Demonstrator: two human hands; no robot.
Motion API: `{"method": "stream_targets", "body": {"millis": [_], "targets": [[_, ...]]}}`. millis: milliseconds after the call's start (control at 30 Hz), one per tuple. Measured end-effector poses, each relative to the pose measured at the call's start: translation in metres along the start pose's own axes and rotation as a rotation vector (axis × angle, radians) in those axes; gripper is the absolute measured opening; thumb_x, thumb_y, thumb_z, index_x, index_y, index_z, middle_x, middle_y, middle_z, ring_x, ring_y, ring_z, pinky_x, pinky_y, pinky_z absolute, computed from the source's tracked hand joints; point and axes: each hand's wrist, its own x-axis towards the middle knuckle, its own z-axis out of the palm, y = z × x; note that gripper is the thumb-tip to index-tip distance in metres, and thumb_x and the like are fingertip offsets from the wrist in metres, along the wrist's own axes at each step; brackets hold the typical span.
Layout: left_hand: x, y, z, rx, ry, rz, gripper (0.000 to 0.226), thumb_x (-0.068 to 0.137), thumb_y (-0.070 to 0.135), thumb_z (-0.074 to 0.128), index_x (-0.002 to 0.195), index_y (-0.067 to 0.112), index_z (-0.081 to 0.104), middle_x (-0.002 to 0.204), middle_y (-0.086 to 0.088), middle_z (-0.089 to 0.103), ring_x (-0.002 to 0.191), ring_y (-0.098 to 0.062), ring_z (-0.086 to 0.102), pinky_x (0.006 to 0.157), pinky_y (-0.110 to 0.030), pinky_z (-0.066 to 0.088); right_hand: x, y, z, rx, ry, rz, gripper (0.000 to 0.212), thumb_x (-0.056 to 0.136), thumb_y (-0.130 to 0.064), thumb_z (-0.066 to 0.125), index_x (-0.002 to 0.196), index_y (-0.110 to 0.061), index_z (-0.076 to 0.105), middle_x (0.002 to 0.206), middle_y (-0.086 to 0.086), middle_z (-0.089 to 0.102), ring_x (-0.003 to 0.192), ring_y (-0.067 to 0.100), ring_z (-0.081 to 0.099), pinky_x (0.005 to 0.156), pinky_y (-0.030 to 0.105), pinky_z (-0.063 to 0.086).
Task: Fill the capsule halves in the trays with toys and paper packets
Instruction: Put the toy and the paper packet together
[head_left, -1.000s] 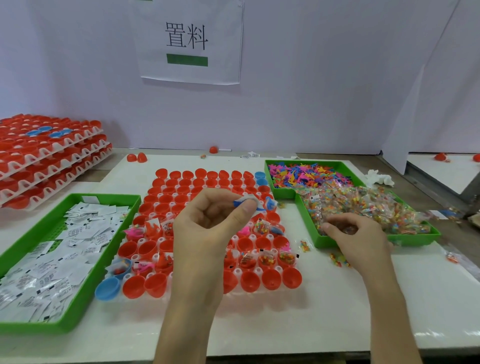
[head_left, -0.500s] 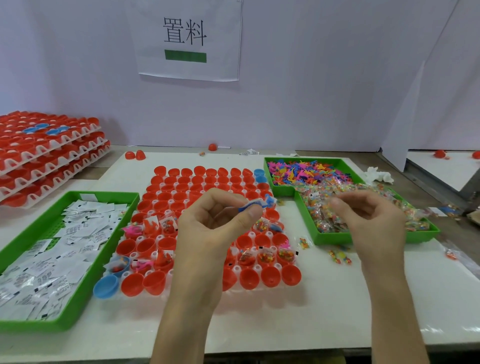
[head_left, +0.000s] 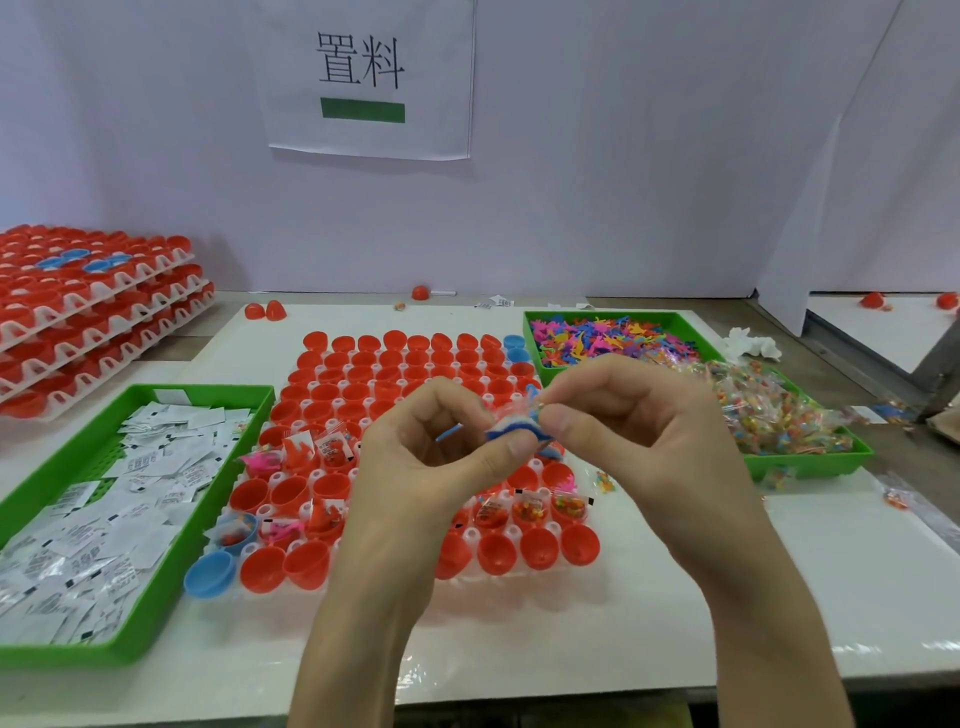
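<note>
Our left hand (head_left: 431, 467) hangs above the middle of the capsule tray (head_left: 511, 531), thumb and forefinger curled and pinching a small blue-and-white bundle (head_left: 514, 434). Our right hand (head_left: 639, 441) meets it from 3 o'clock, thumb and forefinger closed on a clear bag (head_left: 511, 408) that touches the top of the bundle; what the bag holds we cannot tell.

Below the hands, the capsule tray lies on the white counter (head_left: 805, 582), packed with red halves (head_left: 306, 564). Its nearest row stands unfilled, with a blue half (head_left: 210, 574) at the 7 o'clock corner. The next rows hold several filled halves (head_left: 530, 512), with little bags, pink toys and paper slips in them. The rows beyond are unfilled.

At 9 o'clock sits the packet tray (head_left: 78, 656), green and strewn with white paper packets (head_left: 130, 493). At 3 o'clock is the bag tray (head_left: 810, 462), also green, heaped with bagged toys (head_left: 769, 415). Just behind it, at 1 o'clock, the toy tray (head_left: 531, 338) holds loose bright toys (head_left: 597, 338).

Farther off, at 10 o'clock, a stack (head_left: 93, 312) of trays carries more red halves. Two loose halves (head_left: 265, 310) lie at 11 o'clock, past the capsule tray. At 12 o'clock a paper sign (head_left: 363, 78) hangs on the wall.
</note>
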Motion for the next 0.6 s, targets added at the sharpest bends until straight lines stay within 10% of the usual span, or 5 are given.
{"method": "stream_targets", "body": {"millis": [600], "targets": [[-0.001, -0.001, -0.014, 0.008, -0.127, -0.041, 0.017, 0.065, 0.030, 0.084, 0.070, 0.023, 0.069, 0.073, 0.002, 0.067, 0.070, -0.009, 0.064, 0.064, -0.019, 0.052, 0.007, 0.006, -0.006, -0.040, -0.221, 0.042, 0.007, 0.084, -0.012, 0.074, 0.089, -0.015, 0.077, 0.087, 0.005, 0.076, 0.081, 0.018, 0.074, 0.071, 0.021, 0.056]]}}
